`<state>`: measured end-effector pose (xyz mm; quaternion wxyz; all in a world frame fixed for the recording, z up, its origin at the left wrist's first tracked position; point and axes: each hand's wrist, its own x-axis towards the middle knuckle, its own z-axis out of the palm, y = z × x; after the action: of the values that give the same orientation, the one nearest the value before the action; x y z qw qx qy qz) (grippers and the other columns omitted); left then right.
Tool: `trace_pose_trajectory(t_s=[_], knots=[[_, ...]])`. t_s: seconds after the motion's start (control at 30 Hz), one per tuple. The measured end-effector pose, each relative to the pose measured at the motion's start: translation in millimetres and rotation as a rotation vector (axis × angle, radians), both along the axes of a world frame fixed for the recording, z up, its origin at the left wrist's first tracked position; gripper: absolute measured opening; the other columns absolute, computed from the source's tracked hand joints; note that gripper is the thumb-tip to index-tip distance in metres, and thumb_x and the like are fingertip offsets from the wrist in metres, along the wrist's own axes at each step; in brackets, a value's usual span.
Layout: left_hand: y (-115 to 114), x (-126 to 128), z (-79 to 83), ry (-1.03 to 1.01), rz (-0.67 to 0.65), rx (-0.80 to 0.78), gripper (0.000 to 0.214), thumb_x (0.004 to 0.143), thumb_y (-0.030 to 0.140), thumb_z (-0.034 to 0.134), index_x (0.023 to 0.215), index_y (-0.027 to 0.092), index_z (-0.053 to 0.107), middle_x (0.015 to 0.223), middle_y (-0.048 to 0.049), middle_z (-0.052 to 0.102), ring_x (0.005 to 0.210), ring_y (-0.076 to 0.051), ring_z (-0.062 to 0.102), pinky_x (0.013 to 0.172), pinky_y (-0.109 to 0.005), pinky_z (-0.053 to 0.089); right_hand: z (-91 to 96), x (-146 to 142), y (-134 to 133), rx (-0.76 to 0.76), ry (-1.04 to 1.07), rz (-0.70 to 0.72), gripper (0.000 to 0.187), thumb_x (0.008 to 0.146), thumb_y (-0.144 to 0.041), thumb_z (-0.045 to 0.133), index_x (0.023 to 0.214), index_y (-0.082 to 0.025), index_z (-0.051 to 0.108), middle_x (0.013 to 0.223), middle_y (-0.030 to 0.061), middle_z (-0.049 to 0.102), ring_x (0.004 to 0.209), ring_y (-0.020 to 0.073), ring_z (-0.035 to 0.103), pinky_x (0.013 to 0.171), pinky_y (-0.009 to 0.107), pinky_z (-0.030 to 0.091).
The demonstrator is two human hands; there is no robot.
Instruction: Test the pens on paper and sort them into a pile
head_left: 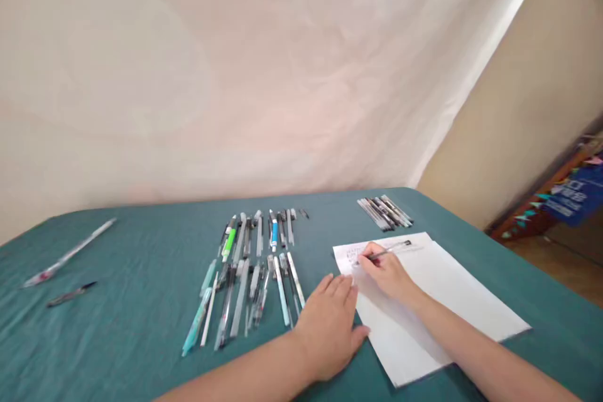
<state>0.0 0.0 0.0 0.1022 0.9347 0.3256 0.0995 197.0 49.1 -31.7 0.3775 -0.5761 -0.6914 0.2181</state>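
tablecloth: we see plain teal, no pattern.
paper: white, with faint dark writing at its far left corner.
held pen: we read it as black.
green pen: bright green body, white tip.
blue pen: bright blue with white.
far bundle: we see black and silver.
backdrop: cream, unpatterned.
wall: tan.

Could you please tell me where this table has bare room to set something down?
The widest bare cloth lies between the two stray pens at the left and the middle pen cluster. A smaller gap separates that cluster from the far pen bundle. Crowded: the paper, with the left hand beside it and the right hand holding a pen on it.
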Motion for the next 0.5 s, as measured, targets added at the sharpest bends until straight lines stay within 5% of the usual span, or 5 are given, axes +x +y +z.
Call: trace_pose_trajectory(t_s=[0.5], knots=[[-0.1, 2.2, 1.5, 0.001, -0.002, -0.011, 0.059, 0.087, 0.048, 0.023, 0.131, 0.011, 0.033, 0.138, -0.0112, 0.031, 0.127, -0.025, 0.025, 0.106, -0.040, 0.013, 2.0, 2.1, -0.2, -0.006, 0.039, 0.000, 0.015, 0.080, -0.029, 0.046, 0.069, -0.019, 0.049, 0.058, -0.0040, 0.047, 0.052, 0.0110, 0.044, 0.051, 0.023, 0.034]])
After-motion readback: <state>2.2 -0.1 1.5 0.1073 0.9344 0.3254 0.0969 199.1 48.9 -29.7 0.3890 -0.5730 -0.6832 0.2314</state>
